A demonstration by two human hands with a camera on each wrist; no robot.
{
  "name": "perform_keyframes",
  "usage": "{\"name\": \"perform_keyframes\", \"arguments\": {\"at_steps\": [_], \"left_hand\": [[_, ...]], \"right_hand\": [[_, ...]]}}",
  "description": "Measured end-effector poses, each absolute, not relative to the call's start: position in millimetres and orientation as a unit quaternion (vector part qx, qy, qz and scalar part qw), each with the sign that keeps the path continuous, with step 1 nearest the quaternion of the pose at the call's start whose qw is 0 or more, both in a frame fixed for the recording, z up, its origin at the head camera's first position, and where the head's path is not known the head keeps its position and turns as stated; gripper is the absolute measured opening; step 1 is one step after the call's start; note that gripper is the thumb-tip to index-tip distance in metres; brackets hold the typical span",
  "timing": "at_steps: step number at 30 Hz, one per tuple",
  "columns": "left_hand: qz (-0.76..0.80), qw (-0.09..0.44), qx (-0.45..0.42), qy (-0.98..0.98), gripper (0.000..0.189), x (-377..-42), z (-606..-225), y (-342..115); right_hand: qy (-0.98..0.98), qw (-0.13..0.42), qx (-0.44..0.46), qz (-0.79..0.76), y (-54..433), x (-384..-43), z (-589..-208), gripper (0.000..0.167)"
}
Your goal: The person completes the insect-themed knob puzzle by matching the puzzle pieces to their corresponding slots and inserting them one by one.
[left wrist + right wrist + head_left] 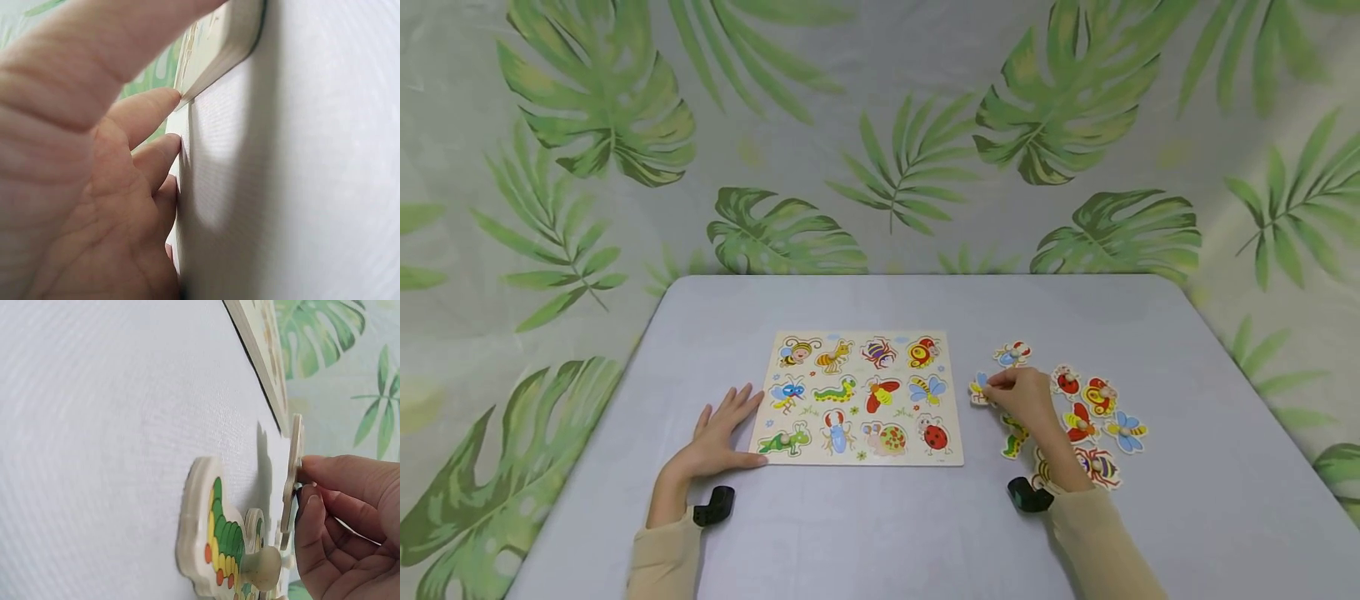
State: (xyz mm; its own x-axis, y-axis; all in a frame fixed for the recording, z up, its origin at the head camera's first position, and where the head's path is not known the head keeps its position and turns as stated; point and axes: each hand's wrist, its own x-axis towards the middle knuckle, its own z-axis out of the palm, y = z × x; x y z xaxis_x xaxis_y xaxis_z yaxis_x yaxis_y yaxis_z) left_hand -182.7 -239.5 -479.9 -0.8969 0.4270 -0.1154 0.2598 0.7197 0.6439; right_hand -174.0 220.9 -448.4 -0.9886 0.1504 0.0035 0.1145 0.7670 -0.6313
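A wooden insect puzzle board [861, 340] lies on the table. My left hand [718, 440] rests at its left edge, fingers spread, with thumb and index finger touching the board. The thumb [69, 69] looms large in the left wrist view. To the right of the board, my right hand [1022, 400] pinches a blue-winged insect puzzle piece [977, 389] between thumb and fingers. That same piece [294, 469] stands a little off the tabletop in the right wrist view, its shadow beside it. Close by lies a green caterpillar piece [222, 544] with a wooden knob.
Several loose pieces lie around my right forearm, among them a beetle [1012, 354], a ladybug [1066, 382], a bee-like insect [1126, 432] and a spider [1101, 468]. A green insect piece [786, 439] sits in the board's lower left. A leaf-patterned cloth [917, 242] hangs behind the table.
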Motion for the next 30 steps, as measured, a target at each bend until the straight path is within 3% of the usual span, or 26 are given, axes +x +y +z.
{"name": "perform_keyframes", "arguments": {"at_steps": [30], "left_hand": [[0.321,0.133,0.183,0.920,0.101,-183.1,-476.1,-238.6]], "right_hand": [[-0.931,0.032,-0.045,0.362,191.7,-173.6,-445.8,0.012]]}}
